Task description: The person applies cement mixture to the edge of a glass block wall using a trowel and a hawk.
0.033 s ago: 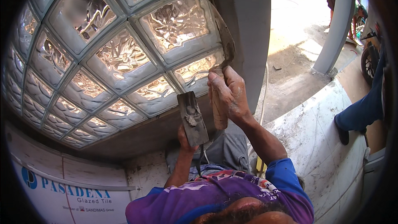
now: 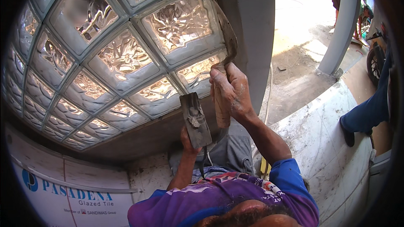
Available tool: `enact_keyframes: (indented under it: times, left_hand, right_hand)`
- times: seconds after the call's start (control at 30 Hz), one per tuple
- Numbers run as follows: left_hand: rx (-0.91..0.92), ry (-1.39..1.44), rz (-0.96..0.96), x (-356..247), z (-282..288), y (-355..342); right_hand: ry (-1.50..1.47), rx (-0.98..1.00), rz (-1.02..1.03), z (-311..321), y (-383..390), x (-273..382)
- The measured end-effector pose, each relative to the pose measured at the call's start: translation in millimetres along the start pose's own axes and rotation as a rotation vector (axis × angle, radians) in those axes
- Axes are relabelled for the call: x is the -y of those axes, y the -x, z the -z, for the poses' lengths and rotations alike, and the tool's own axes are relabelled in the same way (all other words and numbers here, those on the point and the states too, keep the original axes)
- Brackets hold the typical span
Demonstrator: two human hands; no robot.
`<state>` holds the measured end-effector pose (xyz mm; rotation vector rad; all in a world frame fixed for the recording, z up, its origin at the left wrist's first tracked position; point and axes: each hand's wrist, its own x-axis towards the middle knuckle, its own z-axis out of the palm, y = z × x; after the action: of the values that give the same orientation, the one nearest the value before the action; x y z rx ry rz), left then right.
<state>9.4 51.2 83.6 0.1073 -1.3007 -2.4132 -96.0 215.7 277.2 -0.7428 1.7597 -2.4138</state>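
My right hand (image 2: 235,92) is closed around the wooden handle of a trowel (image 2: 221,111). Its thin blade points up and lies along the right border of the glass block panel (image 2: 176,25), where the blocks meet the grey wall edge (image 2: 252,29). Lower and to the left, my left hand (image 2: 186,140) grips a small dark rectangular board (image 2: 198,132) from beneath, most of its fingers hidden. A small lump of pale mortar (image 2: 194,121) sits on the board's face. Pale residue marks my right hand.
Under the panel runs a grey ledge (image 2: 126,149), with a printed white box (image 2: 67,185) below at left. Stained pale slabs (image 2: 311,130) cover the floor at right, where a person's jeans-clad leg (image 2: 365,111) stands. Beyond are a round post (image 2: 343,29), a motorcycle wheel (image 2: 373,65) and another bending person (image 2: 365,14).
My right hand and the trowel have shifted very slightly upward along the panel's edge. The left hand and the board look unmoved.
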Motion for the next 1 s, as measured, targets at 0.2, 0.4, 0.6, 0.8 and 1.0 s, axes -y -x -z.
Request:
enact_keyframes:
  times: [0.2,0.4,0.6,0.8,1.0]
  left_hand:
    - [-0.043,0.253,0.126,-13.0,-13.2,-0.8]
    - [0.048,0.245,0.111,9.3,27.7,-2.8]
    - [0.095,-0.791,-0.297,25.2,44.4,-2.0]
    - [0.099,-0.250,-0.059,12.1,26.1,-1.8]
    - [0.026,0.434,0.186,10.2,27.1,-1.0]
  right_hand:
    - [-0.173,-0.010,-0.034,-0.2,-10.5,8.7]
    - [-0.187,-0.014,-0.138,7.6,12.2,-5.2]
    - [-0.085,-0.010,-0.147,10.5,28.3,-10.5]
    - [-0.073,0.000,-0.025,-4.8,-4.6,19.0]
    - [-0.134,-0.040,-0.108,-0.2,-0.6,16.5]
